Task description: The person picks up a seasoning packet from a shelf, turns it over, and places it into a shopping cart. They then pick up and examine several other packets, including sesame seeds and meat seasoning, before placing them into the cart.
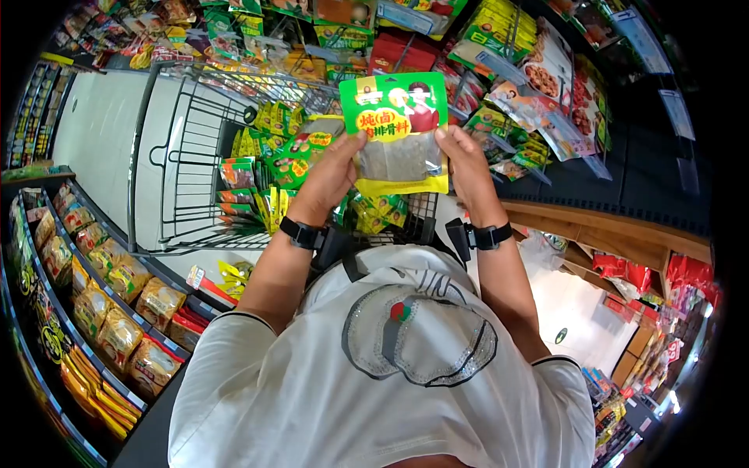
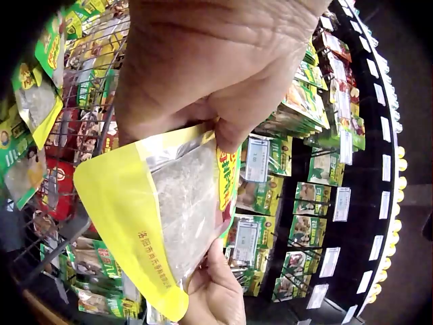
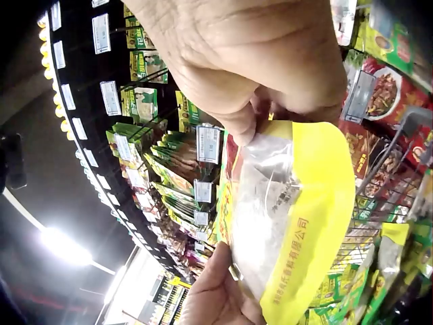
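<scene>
I hold a green and yellow seasoning packet (image 1: 398, 132) with a clear window upright above a shopping cart. My left hand (image 1: 331, 175) pinches its left edge and my right hand (image 1: 462, 164) pinches its right edge. The left wrist view shows the packet (image 2: 162, 217) from behind, its yellow border and clear panel under my left hand (image 2: 216, 61), with the other hand (image 2: 216, 291) below. In the right wrist view the packet (image 3: 291, 223) hangs under my right hand (image 3: 270, 61).
A wire shopping cart (image 1: 187, 164) in front of me holds several green and yellow packets (image 1: 269, 168). Hanging snack and seasoning packs (image 1: 499, 70) fill the racks ahead and to the right. Shelves of bagged goods (image 1: 101, 296) line the left. A white floor aisle (image 1: 94, 125) runs at far left.
</scene>
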`<act>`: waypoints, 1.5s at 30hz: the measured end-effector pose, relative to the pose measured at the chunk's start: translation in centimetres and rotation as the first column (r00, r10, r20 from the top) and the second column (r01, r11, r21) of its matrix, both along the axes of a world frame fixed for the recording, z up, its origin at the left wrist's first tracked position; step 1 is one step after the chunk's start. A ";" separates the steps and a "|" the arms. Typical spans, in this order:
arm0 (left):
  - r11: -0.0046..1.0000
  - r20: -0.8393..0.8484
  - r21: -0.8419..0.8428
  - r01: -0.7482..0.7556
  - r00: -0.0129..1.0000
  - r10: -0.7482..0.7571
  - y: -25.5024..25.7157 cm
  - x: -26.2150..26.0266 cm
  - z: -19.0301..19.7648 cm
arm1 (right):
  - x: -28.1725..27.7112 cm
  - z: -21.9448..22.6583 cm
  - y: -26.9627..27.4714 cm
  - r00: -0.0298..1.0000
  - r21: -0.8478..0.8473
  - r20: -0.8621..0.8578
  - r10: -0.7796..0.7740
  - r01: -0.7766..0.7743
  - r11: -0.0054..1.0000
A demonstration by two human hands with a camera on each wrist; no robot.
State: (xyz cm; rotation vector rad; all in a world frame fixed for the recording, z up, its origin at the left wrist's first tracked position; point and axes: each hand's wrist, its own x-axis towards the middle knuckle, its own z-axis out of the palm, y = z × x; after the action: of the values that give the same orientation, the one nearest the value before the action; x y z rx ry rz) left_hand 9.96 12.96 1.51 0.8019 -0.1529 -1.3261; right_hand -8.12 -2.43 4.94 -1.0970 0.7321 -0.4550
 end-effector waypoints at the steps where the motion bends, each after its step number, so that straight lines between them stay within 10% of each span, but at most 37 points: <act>1: 1.000 -0.005 0.009 0.005 1.000 -0.005 0.0 0.0 0.2 | 0.0 -0.1 -0.1 1.000 0.007 0.008 0.003 -0.003 1.000; 45: 0.986 0.272 0.081 -0.148 0.955 0.121 -0.8 0.5 -1.1 | 1.3 -0.3 -0.4 0.998 -0.009 0.054 0.022 -0.021 1.000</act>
State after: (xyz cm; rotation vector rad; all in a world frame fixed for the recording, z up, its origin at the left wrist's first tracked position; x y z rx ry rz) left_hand 10.51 12.14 0.38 1.0574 -0.2414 -1.0999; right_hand -6.81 -2.80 4.60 -1.0952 0.6707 -0.4680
